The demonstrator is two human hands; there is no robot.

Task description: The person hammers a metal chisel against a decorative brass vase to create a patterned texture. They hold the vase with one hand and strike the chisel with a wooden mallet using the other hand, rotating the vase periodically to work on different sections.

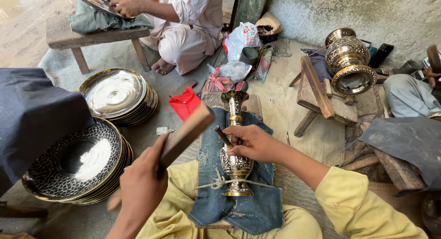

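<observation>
Left hand clamped on a raised wooden mallet, right hand pinching a chisel against the brass vase, which lies rope-tied on denim cloth to steady it.

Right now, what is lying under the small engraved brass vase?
Under the small engraved brass vase lies a folded blue denim cloth, and a pale cord ties the vase down near its foot. What supports the cloth underneath is covered, so I cannot tell.

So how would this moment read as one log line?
left hand: raised wooden block | right hand: chisel on brass vase | vase tied on denim pad
</observation>
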